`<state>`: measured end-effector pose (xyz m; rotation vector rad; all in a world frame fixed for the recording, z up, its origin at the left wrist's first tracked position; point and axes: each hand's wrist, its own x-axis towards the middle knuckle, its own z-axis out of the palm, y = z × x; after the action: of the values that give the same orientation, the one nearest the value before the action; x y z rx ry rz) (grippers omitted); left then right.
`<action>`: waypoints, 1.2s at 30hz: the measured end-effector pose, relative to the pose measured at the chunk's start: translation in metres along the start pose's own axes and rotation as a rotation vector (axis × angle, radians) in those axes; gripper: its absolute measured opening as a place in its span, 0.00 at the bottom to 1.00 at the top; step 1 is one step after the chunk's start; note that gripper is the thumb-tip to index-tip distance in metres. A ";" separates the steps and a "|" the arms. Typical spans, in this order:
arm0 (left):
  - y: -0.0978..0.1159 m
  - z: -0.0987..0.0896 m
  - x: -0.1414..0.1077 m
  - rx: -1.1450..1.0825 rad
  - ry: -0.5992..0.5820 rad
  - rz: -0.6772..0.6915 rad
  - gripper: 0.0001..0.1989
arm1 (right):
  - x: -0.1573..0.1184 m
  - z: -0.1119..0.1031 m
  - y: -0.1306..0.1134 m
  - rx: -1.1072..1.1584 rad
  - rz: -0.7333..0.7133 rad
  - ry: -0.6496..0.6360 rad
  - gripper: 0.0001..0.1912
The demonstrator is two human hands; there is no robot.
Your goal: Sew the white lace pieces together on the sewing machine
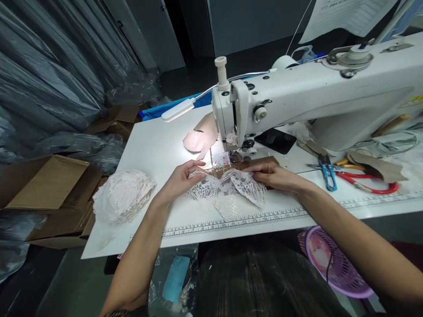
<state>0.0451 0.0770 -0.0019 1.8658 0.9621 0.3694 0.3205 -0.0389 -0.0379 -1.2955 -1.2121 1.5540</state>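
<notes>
White lace fabric (228, 189) lies spread in front of the white sewing machine (264, 97), below its needle area. My left hand (183, 176) pinches the left upper edge of the lace between thumb and fingers. At the other end, my right hand (276, 175) is closed on the lace's right upper edge, over a brown strip (269, 163) on the machine bed. Part of the lace is folded over on the right. A stack of lace pieces (122, 196) sits on the table to the left of my left forearm.
A pink fabric piece (194, 140) lies behind the needle. Right of it are a black phone (276, 141), blue thread snips (328, 174) and red-handled scissors (373, 182). A printed ruler (205, 228) runs along the table's front edge. Cardboard boxes (49, 182) stand left; a purple basket (346, 281) is below right.
</notes>
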 end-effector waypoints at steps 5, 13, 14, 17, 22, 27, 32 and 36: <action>0.001 0.001 -0.001 0.115 0.038 0.000 0.21 | -0.002 0.001 -0.004 -0.032 -0.023 0.030 0.15; 0.004 0.000 -0.004 0.067 0.034 0.035 0.20 | 0.001 0.001 -0.003 -0.194 -0.053 0.014 0.18; 0.006 -0.001 -0.005 0.044 0.032 0.035 0.18 | 0.003 0.002 -0.002 -0.223 -0.060 0.015 0.19; 0.010 -0.002 -0.008 -0.053 0.026 0.058 0.10 | 0.004 0.016 -0.006 -0.343 -0.091 -0.006 0.20; 0.011 0.000 -0.009 -0.143 0.094 0.126 0.07 | -0.010 0.061 -0.045 -0.303 -0.227 -0.314 0.17; 0.019 -0.001 -0.016 -0.255 0.046 0.041 0.07 | -0.006 0.096 -0.069 -0.069 -0.335 -0.479 0.12; 0.025 -0.006 -0.023 -0.449 -0.057 0.107 0.17 | 0.020 0.102 -0.040 -0.127 -0.376 0.090 0.10; 0.024 -0.005 -0.023 -0.219 0.004 0.084 0.14 | 0.025 0.099 -0.023 -0.004 -0.262 0.087 0.16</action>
<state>0.0380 0.0583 0.0245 1.7097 0.8133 0.5092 0.2186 -0.0283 -0.0189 -1.1438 -1.2736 1.2960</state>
